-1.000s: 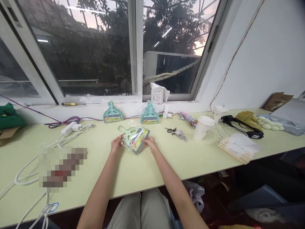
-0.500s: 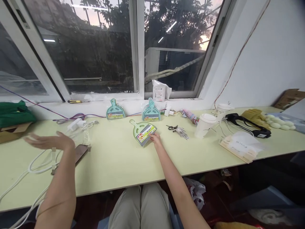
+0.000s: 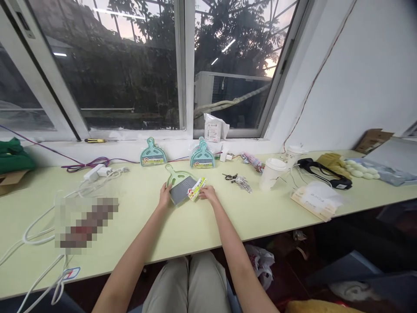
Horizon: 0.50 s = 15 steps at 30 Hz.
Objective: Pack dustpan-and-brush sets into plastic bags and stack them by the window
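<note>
A light green dustpan (image 3: 173,174) with a grey-bristled brush (image 3: 181,191) nested in it lies on the table, handle pointing away from me. My left hand (image 3: 165,196) grips the dustpan's left edge, fingers partly hidden. Pinched in my right hand (image 3: 209,194) is a printed label card (image 3: 196,188), yellow, white and red, at the brush's right end. The card still overlaps the bristles' right corner. Farther back, near the wall, a teal dustpan set (image 3: 153,154) and a stack of similar teal sets (image 3: 202,154) stand upright with their labels on.
Right of my hands lie a bunch of small metallic pieces (image 3: 241,182), white paper cups (image 3: 272,174), a black strapped device (image 3: 325,173) and a tissue pack (image 3: 314,202). White cables (image 3: 39,213) and a pixelated object (image 3: 89,224) occupy the left side.
My left hand has come from the left side onto the dustpan. My right hand has shifted the label card rightward, uncovering most of the bristles. The view has moved slightly.
</note>
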### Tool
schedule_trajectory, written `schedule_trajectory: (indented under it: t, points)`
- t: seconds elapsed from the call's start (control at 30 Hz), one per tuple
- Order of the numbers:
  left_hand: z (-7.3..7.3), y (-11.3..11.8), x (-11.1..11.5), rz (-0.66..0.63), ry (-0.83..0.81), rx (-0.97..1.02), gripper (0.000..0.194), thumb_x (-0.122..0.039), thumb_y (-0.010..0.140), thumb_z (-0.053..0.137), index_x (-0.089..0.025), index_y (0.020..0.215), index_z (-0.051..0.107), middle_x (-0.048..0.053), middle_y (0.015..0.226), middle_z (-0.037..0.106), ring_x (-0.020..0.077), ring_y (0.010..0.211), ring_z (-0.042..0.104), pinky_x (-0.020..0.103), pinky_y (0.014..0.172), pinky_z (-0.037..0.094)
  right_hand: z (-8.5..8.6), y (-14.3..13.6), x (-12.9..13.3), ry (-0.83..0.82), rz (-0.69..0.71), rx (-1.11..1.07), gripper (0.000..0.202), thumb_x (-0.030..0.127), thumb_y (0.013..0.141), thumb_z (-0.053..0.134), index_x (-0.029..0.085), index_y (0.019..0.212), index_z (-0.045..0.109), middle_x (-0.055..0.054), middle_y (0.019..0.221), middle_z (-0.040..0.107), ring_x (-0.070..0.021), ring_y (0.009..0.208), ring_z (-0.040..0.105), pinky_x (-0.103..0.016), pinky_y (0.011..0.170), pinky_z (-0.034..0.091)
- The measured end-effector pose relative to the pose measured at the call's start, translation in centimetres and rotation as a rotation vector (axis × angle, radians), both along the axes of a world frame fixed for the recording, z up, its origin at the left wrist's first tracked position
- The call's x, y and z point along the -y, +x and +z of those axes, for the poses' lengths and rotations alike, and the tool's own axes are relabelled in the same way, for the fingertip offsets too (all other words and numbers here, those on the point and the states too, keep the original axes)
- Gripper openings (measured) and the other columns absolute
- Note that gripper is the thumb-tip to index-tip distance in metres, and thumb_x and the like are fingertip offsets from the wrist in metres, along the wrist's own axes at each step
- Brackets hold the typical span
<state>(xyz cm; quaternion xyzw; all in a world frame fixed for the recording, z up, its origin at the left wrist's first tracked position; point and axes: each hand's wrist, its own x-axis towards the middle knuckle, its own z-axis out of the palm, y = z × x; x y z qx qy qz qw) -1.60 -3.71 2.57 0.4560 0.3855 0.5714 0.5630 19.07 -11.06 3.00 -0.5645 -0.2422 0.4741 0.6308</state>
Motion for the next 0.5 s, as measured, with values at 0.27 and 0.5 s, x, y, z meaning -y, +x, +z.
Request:
schedule_trajectory:
  t: [0.27, 0.5]
  points:
    - [-0.8, -7.4, -2.6, 0.198, -0.046, -0.083, 0.029, -0.039, 0.062, 0.071, -0.016, 0.08, 0.064, 0.005, 0.08, 0.064, 0.0215, 0.087, 0.061, 0.033, 0.086, 0.046, 1.7, 3.0, 2.3, 0.067, -0.408, -0.121, 0.036, 0.047, 0.089, 0.05, 0.014, 0.095, 0.061, -0.006, 0.068, 0.07, -0.0166, 0.063, 0.07, -0.027, 0.064, 0.057]
    - [0.9, -6.4, -0.3, 0.065, -0.03, -0.097, 0.032, -0.04, 0.061, 0.076, -0.015, 0.079, 0.064, 0.008, 0.075, 0.066, 0.0288, 0.092, 0.063, 0.039, 0.082, 0.05, 12.1, -7.5, 12.0, 0.482, 0.142, 0.119, 0.04, 0.053, 0.083, 0.054, 0.021, 0.102, 0.067, -0.007, 0.095, 0.073, -0.0198, 0.085, 0.069, -0.026, 0.065, 0.053]
